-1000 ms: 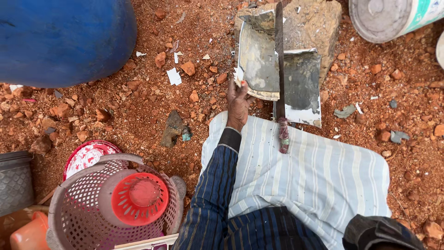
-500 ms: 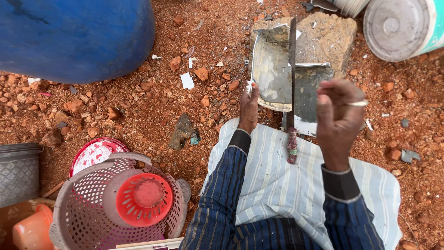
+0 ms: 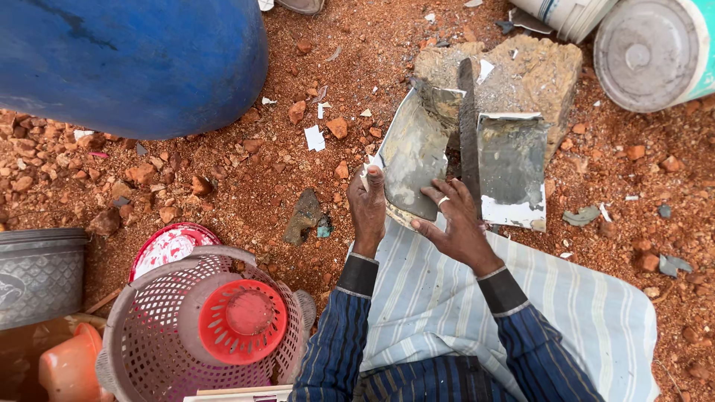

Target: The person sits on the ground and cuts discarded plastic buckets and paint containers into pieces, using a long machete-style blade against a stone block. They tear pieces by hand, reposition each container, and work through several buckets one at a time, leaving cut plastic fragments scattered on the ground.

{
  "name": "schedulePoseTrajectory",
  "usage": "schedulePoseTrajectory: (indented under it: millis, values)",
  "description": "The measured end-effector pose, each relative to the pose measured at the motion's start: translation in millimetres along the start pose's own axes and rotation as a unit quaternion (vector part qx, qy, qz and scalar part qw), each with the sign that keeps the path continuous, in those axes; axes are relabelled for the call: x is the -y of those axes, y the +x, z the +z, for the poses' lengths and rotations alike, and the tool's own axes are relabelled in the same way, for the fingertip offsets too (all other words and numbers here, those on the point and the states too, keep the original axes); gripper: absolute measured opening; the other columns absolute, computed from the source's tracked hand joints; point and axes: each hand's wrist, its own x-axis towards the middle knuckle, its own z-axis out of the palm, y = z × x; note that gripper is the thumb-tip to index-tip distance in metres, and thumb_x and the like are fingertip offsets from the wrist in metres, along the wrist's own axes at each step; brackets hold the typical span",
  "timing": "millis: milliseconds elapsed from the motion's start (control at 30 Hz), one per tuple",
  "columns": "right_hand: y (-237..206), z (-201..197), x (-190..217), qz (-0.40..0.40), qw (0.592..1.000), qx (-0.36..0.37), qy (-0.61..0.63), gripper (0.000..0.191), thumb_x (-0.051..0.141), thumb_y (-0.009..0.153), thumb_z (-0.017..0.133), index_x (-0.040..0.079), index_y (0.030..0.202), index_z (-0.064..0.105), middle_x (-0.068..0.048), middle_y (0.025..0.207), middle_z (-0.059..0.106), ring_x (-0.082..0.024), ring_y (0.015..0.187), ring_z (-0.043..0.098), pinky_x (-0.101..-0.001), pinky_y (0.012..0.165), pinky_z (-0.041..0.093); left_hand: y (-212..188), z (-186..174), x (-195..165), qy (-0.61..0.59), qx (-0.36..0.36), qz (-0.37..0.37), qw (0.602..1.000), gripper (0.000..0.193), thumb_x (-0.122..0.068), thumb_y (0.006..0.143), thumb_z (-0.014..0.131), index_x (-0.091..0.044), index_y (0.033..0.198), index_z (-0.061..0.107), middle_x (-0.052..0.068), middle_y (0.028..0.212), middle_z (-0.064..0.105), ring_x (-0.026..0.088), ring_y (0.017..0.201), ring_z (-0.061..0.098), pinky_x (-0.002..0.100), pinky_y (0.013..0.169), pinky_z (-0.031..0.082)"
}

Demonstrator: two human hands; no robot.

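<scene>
Left hand (image 3: 369,205): gripping the left edge of the bent metal sheet (image 3: 414,152), thumb on top.
Right hand (image 3: 456,222): fingers spread flat on the sheet's lower edge, not closed, I think.
Sheet: centre frame, leaning on a rock (image 3: 532,71).
Blade (image 3: 468,134): upright beside it.
Basket (image 3: 201,327): lower left.

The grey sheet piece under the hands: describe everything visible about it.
The grey sheet piece looks like thin, dull, stained metal, bent and curling at its top edge. It leans tilted from the striped cloth up against the stone block. The left hand holds its left edge; the right hand rests fingers on its lower right.
</scene>
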Motion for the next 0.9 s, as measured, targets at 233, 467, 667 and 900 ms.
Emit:
schedulePoseTrajectory:
  millis: [233,467,667,900]
  values:
    - [34,-46,21,-0.116,0.99,-0.074,0.01,0.079,0.054,0.098,0.066,0.003,0.155,0.046,-0.024,0.164,0.037,-0.042,0.154,0.026,-0.0525,0.125,0.019,-23,-32,-58,0.121,0.158,0.031,0.98,0.076,-0.081,0.089,0.052,-0.005,0.082,0.061,-0.008,0.072,0.044,0.005,0.066,0.041,0.029,0.054,0.032]
    - [22,-46,16,-0.002,0.993,-0.02,-0.114,0.055,0.062,0.085,0.075,0.007,0.079,0.071,-0.016,0.066,0.063,-0.037,0.063,0.064,-0.0486,0.061,0.047,-20,-25,-84,0.234,0.257,0.037,0.937,0.079,-0.08,0.094,0.041,-0.005,0.08,0.062,-0.005,0.066,0.047,0.009,0.063,0.045,0.031,0.055,0.035]
    - [-20,-48,-11,-0.019,0.968,-0.22,-0.116,0.068,0.062,0.093,0.072,0.005,0.06,0.053,-0.011,0.059,0.053,-0.028,0.05,0.05,-0.0437,0.048,0.034,-38,-3,-57,0.328,0.26,-0.058,0.907,0.082,-0.086,0.091,0.023,-0.01,0.064,0.042,-0.003,0.06,0.037,0.014,0.057,0.041,0.039,0.05,0.028]
    - [-51,-64,-18,0.059,0.98,-0.172,0.076,0.067,0.054,0.098,0.066,0.008,0.054,0.047,0.0,0.049,0.039,-0.012,0.046,0.035,-0.0365,0.046,0.024,-41,-6,-41,0.256,0.423,-0.013,0.869,0.08,-0.088,0.089,0.025,-0.014,0.063,0.038,-0.005,0.062,0.036,0.01,0.058,0.038,0.037,0.05,0.032]
